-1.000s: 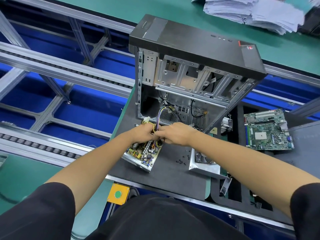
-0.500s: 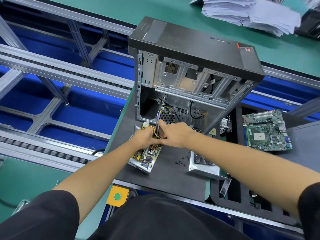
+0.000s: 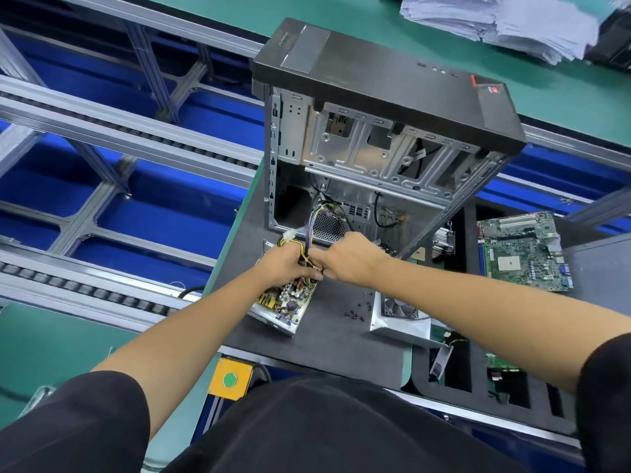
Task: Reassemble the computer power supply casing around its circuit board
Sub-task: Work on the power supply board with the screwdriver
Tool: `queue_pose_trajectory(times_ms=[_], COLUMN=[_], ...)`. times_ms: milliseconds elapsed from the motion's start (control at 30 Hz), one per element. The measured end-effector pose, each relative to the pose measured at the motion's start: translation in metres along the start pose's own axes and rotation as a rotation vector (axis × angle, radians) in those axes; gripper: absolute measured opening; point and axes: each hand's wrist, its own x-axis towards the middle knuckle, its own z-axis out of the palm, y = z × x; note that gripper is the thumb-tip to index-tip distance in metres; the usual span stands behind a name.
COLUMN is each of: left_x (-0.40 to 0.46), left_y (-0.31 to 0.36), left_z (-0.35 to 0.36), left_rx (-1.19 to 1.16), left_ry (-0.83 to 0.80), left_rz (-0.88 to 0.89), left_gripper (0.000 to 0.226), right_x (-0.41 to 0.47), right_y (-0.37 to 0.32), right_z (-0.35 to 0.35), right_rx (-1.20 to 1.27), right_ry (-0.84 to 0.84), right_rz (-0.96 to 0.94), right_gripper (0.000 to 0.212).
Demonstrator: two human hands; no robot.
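1. A worker's left hand (image 3: 286,264) and right hand (image 3: 348,259) meet over the board (image 3: 285,302), which sits in its open tray on the dark surface (image 3: 334,339), at 6 o'clock from the tower (image 3: 375,131).
2. Left fingers clamp the wires (image 3: 316,220), apparently gathering them clear of the casing edge; right fingers pinch together at the same bundle.
3. The cover (image 3: 399,320) waits at 3 o'clock of the board, screws (image 3: 355,314) between them, likely kept within reach for closing.
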Motion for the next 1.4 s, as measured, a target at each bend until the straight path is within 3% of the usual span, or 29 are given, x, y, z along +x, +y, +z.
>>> queue_pose_trajectory(times_ms=[67,167,233,300,400,500,600,733,833,900,967,1033,1100,1167,1300,1400], left_x=[-0.002,-0.004,-0.003,-0.002,-0.001,-0.005,-0.005,-0.006,-0.007,-0.009,-0.011,-0.011,-0.011,-0.01,-0.006,-0.002], left_y=[0.001,0.003,0.003,0.002,-0.001,0.002,0.006,0.009,0.012,0.013,0.014,0.016,0.018,0.018,0.012,0.009], left_z=[0.0,0.004,0.006,0.005,0.005,0.003,0.0,0.001,0.005,0.004,0.003,0.002,0.0,-0.001,0.007,0.013], left_rx=[-0.028,-0.04,-0.033,-0.025,-0.031,0.004,-0.041,-0.04,-0.043,-0.062,-0.055,-0.075,-0.058,-0.076,-0.033,0.01], left_ry=[0.026,0.071,0.061,0.033,-0.022,0.072,0.044,0.078,0.118,0.151,0.162,0.121,0.092,0.069,0.166,0.236], left_rz=[0.028,0.04,0.009,-0.029,-0.029,0.006,0.068,0.119,0.178,0.182,0.144,0.091,0.111,0.127,0.148,0.153], left_gripper=[0.026,0.039,0.047,0.043,0.04,0.049,0.024,0.038,0.025,0.023,0.019,0.031,0.03,0.025,0.035,0.044], right_x=[0.001,0.004,0.005,0.007,0.009,0.012,0.008,-0.006,-0.004,-0.003,-0.003,0.001,0.005,0.005,0.001,0.009], right_y=[-0.012,-0.026,-0.027,-0.02,-0.001,0.016,0.009,-0.022,-0.032,-0.022,-0.002,0.016,0.024,0.021,-0.022,-0.028], right_z=[0.0,-0.002,-0.005,-0.009,-0.017,-0.024,-0.018,0.002,0.004,-0.005,-0.012,-0.021,-0.024,-0.022,-0.001,0.001], right_rx=[0.039,0.142,0.151,0.09,-0.06,-0.114,0.027,0.418,0.594,0.561,0.272,0.0,-0.045,0.037,0.49,0.639], right_ry=[-0.032,-0.067,-0.096,-0.105,-0.11,-0.142,-0.114,-0.099,-0.114,-0.144,-0.136,-0.179,-0.219,-0.175,-0.152,-0.169], right_rz=[0.161,0.388,0.403,0.27,-0.18,-0.425,-0.236,0.429,0.564,0.454,0.117,-0.295,-0.451,-0.335,0.452,0.554], right_gripper=[0.036,0.036,0.035,0.035,0.03,0.038,0.028,0.025,0.026,0.032,0.039,0.031,0.025,0.019,0.025,0.036])
